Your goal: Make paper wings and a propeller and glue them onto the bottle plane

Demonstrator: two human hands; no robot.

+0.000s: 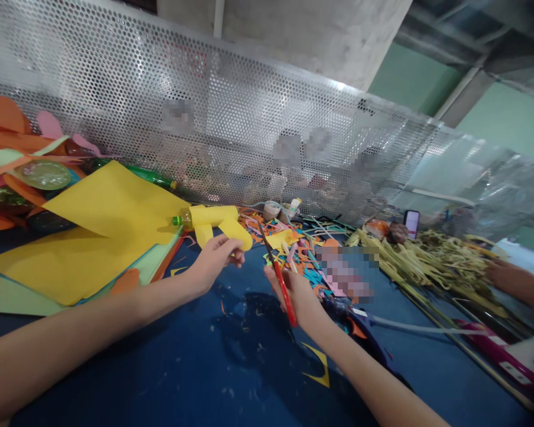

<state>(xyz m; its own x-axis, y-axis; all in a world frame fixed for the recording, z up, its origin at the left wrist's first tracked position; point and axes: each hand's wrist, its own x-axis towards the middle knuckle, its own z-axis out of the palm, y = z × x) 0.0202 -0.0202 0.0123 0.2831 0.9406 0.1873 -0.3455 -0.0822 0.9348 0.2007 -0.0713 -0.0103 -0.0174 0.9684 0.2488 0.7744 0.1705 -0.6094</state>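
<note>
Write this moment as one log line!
left hand: holds yellow paper piece; right hand: holds red scissors; nearby: yellow-wrapped bottle; surface: blue table

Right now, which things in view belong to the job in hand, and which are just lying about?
Seemingly in the job:
red-handled scissors, in the right hand
yellow paper piece, at the left hand
yellow-wrapped bottle

Seemingly just lying about:
coloured paper scraps
phone
leafy strands

The head camera is looking forward and down, close above the counter (178,373); mesh (235,112) is rising toward twelve o'clock.
</note>
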